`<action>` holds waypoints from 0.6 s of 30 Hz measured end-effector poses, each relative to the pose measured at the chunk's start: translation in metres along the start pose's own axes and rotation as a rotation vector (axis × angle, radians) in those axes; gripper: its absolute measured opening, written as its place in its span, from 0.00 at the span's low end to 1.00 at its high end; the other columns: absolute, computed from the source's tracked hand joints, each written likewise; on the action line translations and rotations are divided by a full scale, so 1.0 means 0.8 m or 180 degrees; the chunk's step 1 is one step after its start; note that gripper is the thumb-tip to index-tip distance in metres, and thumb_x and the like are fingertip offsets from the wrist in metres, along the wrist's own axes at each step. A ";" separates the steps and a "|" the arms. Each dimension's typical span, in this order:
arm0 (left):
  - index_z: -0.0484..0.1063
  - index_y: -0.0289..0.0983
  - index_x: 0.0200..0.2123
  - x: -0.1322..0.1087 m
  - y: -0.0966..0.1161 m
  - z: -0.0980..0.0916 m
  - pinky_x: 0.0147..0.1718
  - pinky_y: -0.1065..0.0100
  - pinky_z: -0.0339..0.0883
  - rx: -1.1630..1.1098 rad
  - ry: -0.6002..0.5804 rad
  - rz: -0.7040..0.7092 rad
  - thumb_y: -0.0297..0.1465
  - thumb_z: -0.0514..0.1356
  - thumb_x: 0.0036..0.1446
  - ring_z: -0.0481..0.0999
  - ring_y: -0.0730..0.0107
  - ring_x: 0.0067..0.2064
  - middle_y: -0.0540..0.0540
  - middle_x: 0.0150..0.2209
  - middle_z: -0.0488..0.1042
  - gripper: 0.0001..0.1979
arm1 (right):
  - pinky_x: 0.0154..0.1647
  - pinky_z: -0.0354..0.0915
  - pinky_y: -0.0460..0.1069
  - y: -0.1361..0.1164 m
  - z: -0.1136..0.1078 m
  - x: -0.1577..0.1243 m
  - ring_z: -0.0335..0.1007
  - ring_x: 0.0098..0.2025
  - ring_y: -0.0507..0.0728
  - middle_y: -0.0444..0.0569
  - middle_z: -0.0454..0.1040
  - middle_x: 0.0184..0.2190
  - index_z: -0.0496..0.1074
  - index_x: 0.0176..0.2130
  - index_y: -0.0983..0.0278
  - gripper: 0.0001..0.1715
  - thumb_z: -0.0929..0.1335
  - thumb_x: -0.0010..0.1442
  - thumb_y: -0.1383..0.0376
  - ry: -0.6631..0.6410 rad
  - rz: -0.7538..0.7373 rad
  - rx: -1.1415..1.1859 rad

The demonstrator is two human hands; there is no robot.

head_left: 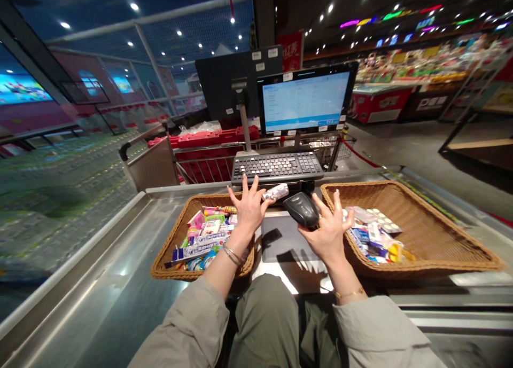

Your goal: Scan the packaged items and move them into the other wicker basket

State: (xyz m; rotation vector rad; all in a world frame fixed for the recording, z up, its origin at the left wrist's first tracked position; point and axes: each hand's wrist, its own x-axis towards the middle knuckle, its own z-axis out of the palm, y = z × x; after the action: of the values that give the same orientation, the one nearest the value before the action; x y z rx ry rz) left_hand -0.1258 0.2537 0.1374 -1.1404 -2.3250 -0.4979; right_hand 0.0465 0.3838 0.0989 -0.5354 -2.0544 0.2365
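My left hand [249, 210] is raised above the left wicker basket [176, 253], its fingers spread, with a small silver-and-white wrapped packet [276, 192] at its thumb. My right hand [327, 232] grips a black handheld barcode scanner [301, 209] at its thumb side, above a dark scanning pad [280, 240]. The left basket holds colourful packaged sweets and boxes [204, 237]. Small packaged goods [374, 237] lie in the right wicker basket [436, 240]. My hands touch neither basket.
A steel checkout counter [92, 266] runs along the left. A keyboard [276, 167] and a monitor [306, 101] stand ahead, with a red shopping basket stack [212, 157] behind. A red rope barrier [360, 154] and lit store shelves [420, 69] lie to the right.
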 end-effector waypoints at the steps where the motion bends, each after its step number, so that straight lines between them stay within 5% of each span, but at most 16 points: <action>1: 0.77 0.45 0.52 0.000 0.000 0.000 0.66 0.23 0.24 -0.0009 -0.0001 -0.0010 0.41 0.60 0.66 0.44 0.44 0.76 0.43 0.71 0.59 0.15 | 0.70 0.34 0.78 -0.001 -0.001 0.000 0.47 0.74 0.75 0.54 0.77 0.58 0.78 0.32 0.61 0.09 0.71 0.54 0.58 -0.0004 0.0002 -0.0005; 18: 0.76 0.46 0.52 -0.001 0.000 0.006 0.67 0.24 0.24 0.0018 0.0127 -0.0002 0.43 0.60 0.65 0.46 0.46 0.76 0.44 0.71 0.60 0.16 | 0.69 0.36 0.78 -0.002 -0.003 -0.001 0.54 0.71 0.73 0.49 0.79 0.54 0.79 0.37 0.59 0.11 0.70 0.55 0.58 -0.0027 -0.0102 0.0112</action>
State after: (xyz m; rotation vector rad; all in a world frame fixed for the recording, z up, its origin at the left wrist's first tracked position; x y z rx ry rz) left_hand -0.1269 0.2555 0.1326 -1.1173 -2.2915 -0.5094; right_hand 0.0486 0.3818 0.0997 -0.4802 -2.0617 0.2558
